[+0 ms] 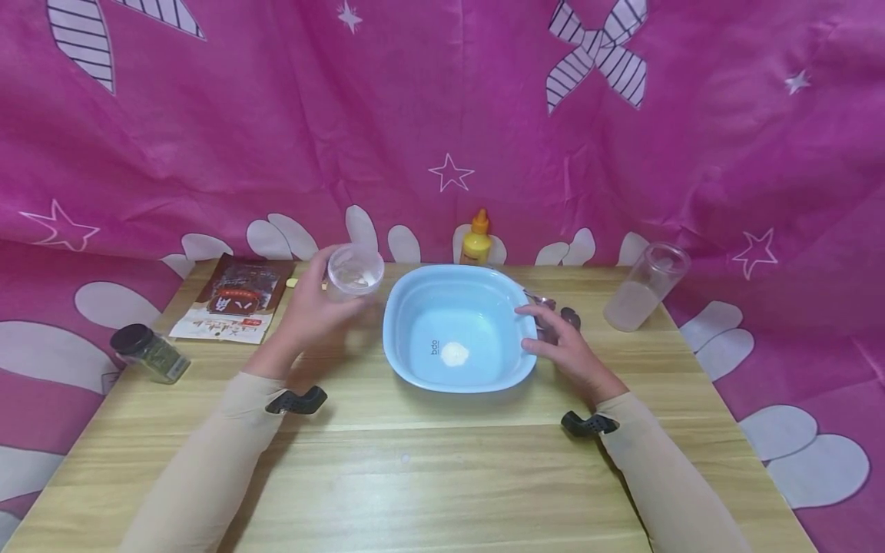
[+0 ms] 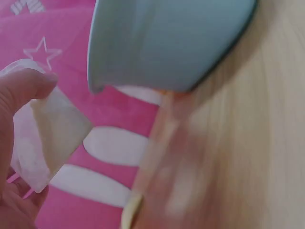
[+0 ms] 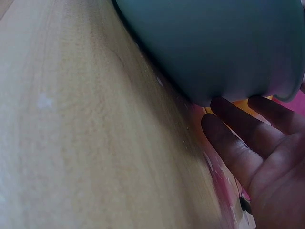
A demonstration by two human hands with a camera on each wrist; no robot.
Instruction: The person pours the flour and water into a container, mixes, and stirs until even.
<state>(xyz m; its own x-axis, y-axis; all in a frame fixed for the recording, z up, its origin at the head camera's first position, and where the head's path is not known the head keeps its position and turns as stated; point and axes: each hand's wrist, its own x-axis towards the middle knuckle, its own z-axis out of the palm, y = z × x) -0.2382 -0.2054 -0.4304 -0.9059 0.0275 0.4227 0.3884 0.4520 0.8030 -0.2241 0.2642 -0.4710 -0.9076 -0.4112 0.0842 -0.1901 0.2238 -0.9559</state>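
Observation:
My left hand holds a clear plastic cup up above the table, left of a light blue basin. Some whitish content shows inside the cup, also seen through its wall in the left wrist view. A small round patch of white powder lies on the basin's floor. At the basin's right side, my right hand has its thumb and a finger over the rim. Other fingers extend along the basin's outer wall in the right wrist view.
Behind the basin stands a yellow bottle. Dark spoons lie partly hidden by my right hand. A clear tumbler with cloudy content is at right. At left are a brown pouch, a black-lidded herb jar and a yellowish stick.

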